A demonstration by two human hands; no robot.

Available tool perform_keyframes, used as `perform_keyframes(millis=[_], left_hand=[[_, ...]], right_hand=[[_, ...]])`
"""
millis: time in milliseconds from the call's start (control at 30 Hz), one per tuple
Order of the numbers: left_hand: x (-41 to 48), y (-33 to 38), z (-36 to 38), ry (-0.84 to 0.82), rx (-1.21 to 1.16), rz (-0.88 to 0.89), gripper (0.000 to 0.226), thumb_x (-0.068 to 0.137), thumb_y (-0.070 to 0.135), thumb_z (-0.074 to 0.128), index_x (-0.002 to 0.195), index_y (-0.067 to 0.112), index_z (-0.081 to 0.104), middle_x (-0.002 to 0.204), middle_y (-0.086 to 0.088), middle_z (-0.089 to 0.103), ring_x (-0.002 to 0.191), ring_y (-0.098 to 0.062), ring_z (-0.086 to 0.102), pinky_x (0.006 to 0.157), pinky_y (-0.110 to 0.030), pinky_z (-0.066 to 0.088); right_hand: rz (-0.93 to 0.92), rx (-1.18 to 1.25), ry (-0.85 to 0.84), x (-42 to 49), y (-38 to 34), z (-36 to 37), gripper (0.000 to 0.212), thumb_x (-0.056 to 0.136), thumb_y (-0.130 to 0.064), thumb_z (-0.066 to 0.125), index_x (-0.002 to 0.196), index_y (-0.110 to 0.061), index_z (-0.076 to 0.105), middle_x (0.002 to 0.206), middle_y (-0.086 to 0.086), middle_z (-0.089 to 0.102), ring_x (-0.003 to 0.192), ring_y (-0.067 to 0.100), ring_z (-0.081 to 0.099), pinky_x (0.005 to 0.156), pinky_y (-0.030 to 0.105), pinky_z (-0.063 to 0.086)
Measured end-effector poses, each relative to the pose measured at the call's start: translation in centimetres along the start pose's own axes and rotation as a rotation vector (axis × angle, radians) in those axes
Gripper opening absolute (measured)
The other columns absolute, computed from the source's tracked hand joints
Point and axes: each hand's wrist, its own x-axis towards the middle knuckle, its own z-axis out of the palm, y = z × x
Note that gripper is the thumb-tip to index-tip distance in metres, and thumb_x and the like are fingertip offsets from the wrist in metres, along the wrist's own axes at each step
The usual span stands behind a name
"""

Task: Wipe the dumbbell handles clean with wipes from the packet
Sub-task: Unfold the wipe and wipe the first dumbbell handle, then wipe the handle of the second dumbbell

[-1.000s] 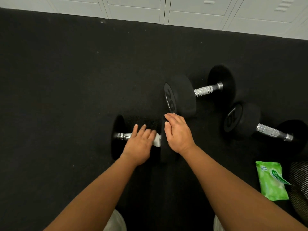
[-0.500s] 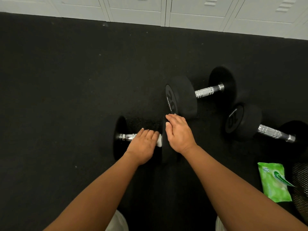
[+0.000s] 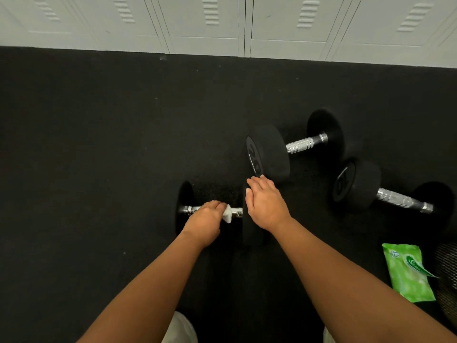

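While under fingers [image 3: 214, 206] — wipe [image 3: 227, 214], handle [image 3: 237, 212].

Layout referred to the near dumbbell [image 3: 237, 213], which lay on the floor [image 3: 86, 157] with its handle [image 3: 191, 209] running left to right.

- **On the handle:** the left hand [image 3: 205, 224], gripping a wipe [image 3: 227, 214] whose free end lay just right of the hand.
- **On its right weight [image 3: 249, 231]:** the right hand [image 3: 265, 206], resting.
- **Behind and to the right, close to that weight:** a second dumbbell [image 3: 272, 152].
- **Farther right:** a third dumbbell [image 3: 358, 185].
- **Right of the near dumbbell and nearer the person:** the packet [image 3: 408, 276], with a mesh object [image 3: 447, 280] just beyond it.
- **Well behind:** a row of lockers [image 3: 222, 23].
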Motion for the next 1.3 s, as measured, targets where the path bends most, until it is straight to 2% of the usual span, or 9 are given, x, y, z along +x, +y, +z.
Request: perform_keyframes(millis=[233, 467, 633, 733, 867, 967, 1067, 1167, 1300], left_hand=[[-1.3, 0.7, -2.1, 0.098, -0.478, -0.221, 0.037, 0.092, 0.006, 0.052, 0.124, 0.025, 0.060, 0.110, -0.002, 0.064, 0.098, -0.017, 0.060, 0.080, -0.021, 0.045], [-1.6, 2.4, -4.4, 0.186, -0.820, -0.277, 0.044, 0.091, 0.007, 0.056, 0.127, 0.033, 0.058, 0.116, 0.004, 0.064, 0.089, -0.007, 0.067, 0.073, -0.012, 0.048], [-1.8, 4.9, -6.4, 0.214, -0.934, -0.223, 0.050, 0.091, 0.011, 0.060, 0.133, 0.038, 0.050, 0.111, 0.004, 0.064, 0.081, -0.009, 0.070, 0.075, -0.027, 0.058], [-2.2, 6.7, -7.9, 0.206, -0.989, -0.143, 0.048, 0.088, 0.017, 0.064, 0.133, 0.033, 0.052, 0.100, 0.002, 0.070, 0.081, -0.009, 0.068, 0.080, -0.032, 0.057], [-3.0, 8.8, -10.1, 0.155, -1.195, -0.094, 0.057, 0.083, 0.004, 0.062, 0.133, 0.028, 0.051, 0.101, -0.004, 0.068, 0.075, -0.011, 0.060, 0.072, -0.030, 0.052], [-3.6, 10.3, -11.3, 0.167, -1.437, -0.116, 0.055, 0.081, -0.002, 0.059, 0.132, 0.016, 0.053, 0.117, -0.007, 0.064, 0.102, -0.018, 0.064, 0.088, -0.038, 0.054], [-4.5, 11.8, -12.7, 0.219, -1.605, -0.134, 0.043, 0.087, 0.000, 0.057, 0.129, 0.008, 0.051, 0.118, -0.013, 0.063, 0.106, -0.024, 0.064, 0.086, -0.034, 0.054], [-5.0, 12.6, -13.8, 0.273, -1.623, -0.122, 0.043, 0.086, -0.001, 0.060, 0.128, 0.004, 0.050, 0.117, -0.019, 0.062, 0.104, -0.026, 0.065, 0.082, -0.033, 0.054], [-5.4, 13.9, -14.8, 0.364, -1.556, -0.115, 0.044, 0.080, -0.009, 0.062, 0.121, 0.006, 0.056, 0.106, -0.012, 0.061, 0.100, -0.025, 0.064, 0.087, -0.038, 0.054]], right_hand=[[0.008, -0.149, 0.028, -0.7, -1.0, -0.9, 0.044, 0.101, -0.034, 0.029, 0.135, -0.014, 0.046, 0.139, 0.005, 0.048, 0.129, 0.021, 0.039, 0.102, 0.035, 0.039], [0.018, 0.068, 0.003, -1.1, -1.6, -2.9, 0.039, 0.100, -0.034, 0.039, 0.128, -0.015, 0.057, 0.135, 0.008, 0.050, 0.126, 0.023, 0.038, 0.104, 0.036, 0.037], [0.105, 0.421, 0.035, -1.7, -3.0, -6.5, 0.035, 0.095, -0.041, 0.049, 0.098, -0.014, 0.069, 0.086, 0.002, 0.064, 0.088, 0.016, 0.058, 0.075, 0.028, 0.047], [0.154, 0.573, 0.020, -2.2, -3.8, -9.2, 0.022, 0.088, -0.039, 0.062, 0.088, -0.017, 0.069, 0.068, -0.007, 0.062, 0.063, 0.005, 0.057, 0.055, 0.016, 0.041], [0.224, 0.752, 0.081, -2.8, -4.1, -12.0, 0.013, 0.084, -0.028, 0.068, 0.080, -0.016, 0.069, 0.073, -0.003, 0.064, 0.066, 0.006, 0.057, 0.059, 0.018, 0.043], [0.265, 0.881, 0.101, -3.6, -4.4, -14.2, 0.014, 0.083, -0.026, 0.067, 0.075, -0.015, 0.065, 0.071, -0.002, 0.061, 0.067, 0.011, 0.055, 0.062, 0.028, 0.047], [0.277, 0.982, 0.083, -5.0, -4.6, -16.2, 0.014, 0.084, -0.024, 0.067, 0.077, -0.012, 0.062, 0.077, 0.004, 0.061, 0.071, 0.014, 0.056, 0.064, 0.030, 0.049], [0.281, 1.069, 0.077, -6.5, -4.7, -17.7, 0.008, 0.086, -0.016, 0.065, 0.084, -0.009, 0.062, 0.092, 0.011, 0.065, 0.084, 0.020, 0.061, 0.078, 0.036, 0.054], [0.297, 1.108, 0.062, -7.6, -4.7, -19.1, 0.012, 0.088, -0.009, 0.062, 0.100, -0.010, 0.065, 0.100, 0.008, 0.069, 0.088, 0.017, 0.065, 0.066, 0.026, 0.053]])
